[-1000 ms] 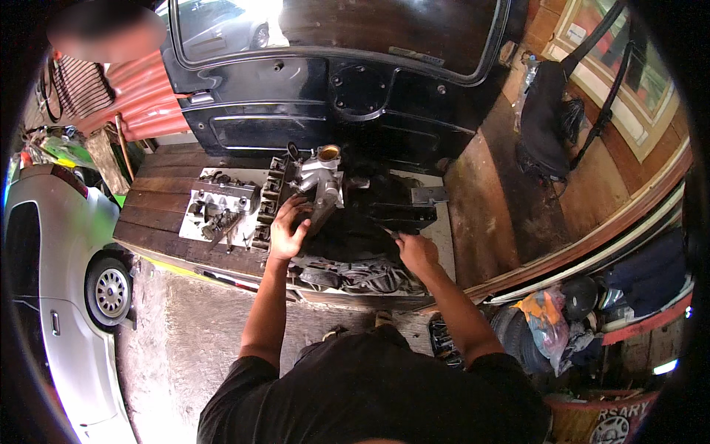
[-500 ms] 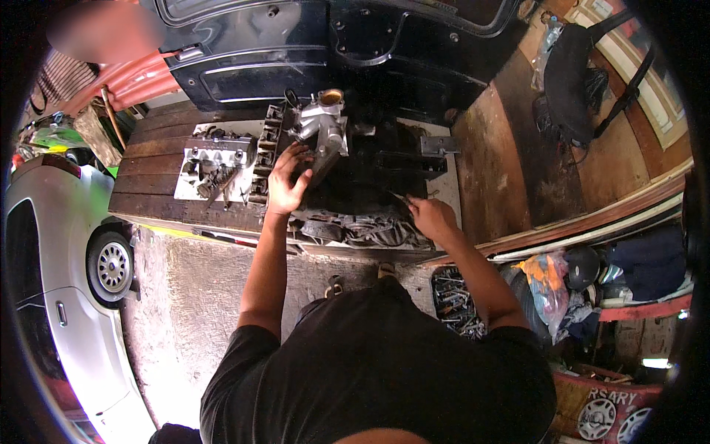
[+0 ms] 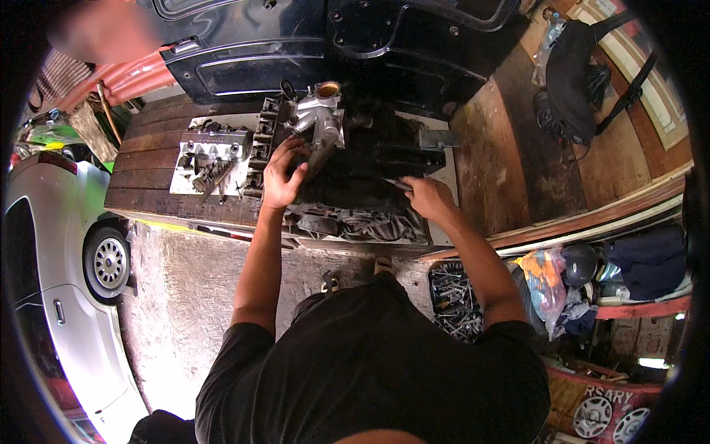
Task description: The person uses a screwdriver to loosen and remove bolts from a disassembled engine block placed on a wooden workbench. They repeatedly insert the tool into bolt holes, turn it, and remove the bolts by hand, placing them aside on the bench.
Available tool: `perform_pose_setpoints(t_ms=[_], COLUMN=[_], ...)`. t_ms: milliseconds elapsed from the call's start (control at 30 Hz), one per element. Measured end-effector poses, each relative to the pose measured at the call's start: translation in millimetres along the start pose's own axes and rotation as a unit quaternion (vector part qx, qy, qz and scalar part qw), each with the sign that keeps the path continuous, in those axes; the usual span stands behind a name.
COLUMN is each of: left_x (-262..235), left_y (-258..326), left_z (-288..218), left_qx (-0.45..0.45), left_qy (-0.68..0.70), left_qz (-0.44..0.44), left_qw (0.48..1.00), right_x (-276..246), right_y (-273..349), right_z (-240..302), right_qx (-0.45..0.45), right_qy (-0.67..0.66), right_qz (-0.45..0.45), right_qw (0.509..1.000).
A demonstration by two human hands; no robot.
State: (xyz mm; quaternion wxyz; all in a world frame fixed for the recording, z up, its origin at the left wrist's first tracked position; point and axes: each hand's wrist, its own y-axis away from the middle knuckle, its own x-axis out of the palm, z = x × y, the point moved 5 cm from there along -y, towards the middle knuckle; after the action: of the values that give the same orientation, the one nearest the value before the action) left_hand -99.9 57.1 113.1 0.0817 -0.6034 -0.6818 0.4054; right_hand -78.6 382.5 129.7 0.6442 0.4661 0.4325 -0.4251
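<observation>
My left hand (image 3: 283,175) lies against the near left side of a silver metal engine part (image 3: 323,122) with a round opening on top. Its fingers are stretched out and the thumb stands apart from them. A slim metal tool (image 3: 396,183) is in the closed fingers of my right hand (image 3: 430,197); it points left over a dark, greasy engine assembly (image 3: 355,177). The tool's exact kind is too small to make out, and its tip blends into the dark surface.
Left on the wooden bench (image 3: 144,159) sits a silver engine cover (image 3: 214,148) with loose metal parts. A dark vehicle panel (image 3: 259,74) stands behind. A tray of bolts and tools (image 3: 452,300) is below right; a silver car (image 3: 74,259) stands left. A black bag (image 3: 573,81) lies far right.
My right hand and its tool have moved slightly up and left over the dark assembly. My left hand remains at the silver part. The whole view has shifted a little.
</observation>
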Motion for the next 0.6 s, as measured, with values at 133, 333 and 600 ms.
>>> perform_pose_setpoints(t_ms=[133,333,600], left_x=[-3.1,-0.2,-4.4], left_y=[1.0,1.3,1.5], left_z=[-2.6,0.8,-1.2], left_qx=[-0.006,-0.008,-0.004], left_qy=[-0.006,0.018,0.004], left_qz=[-0.001,-0.007,-0.009], left_qw=[1.000,1.000,1.000], right_x=[-11.9,11.3,-8.4], right_y=[8.0,-29.4,-3.8], right_z=[-8.5,-1.3,-9.4], right_qx=[-0.034,-0.064,0.000], right_qy=[0.042,-0.093,0.011], right_qz=[0.016,-0.012,0.014], right_qw=[0.998,0.993,1.000])
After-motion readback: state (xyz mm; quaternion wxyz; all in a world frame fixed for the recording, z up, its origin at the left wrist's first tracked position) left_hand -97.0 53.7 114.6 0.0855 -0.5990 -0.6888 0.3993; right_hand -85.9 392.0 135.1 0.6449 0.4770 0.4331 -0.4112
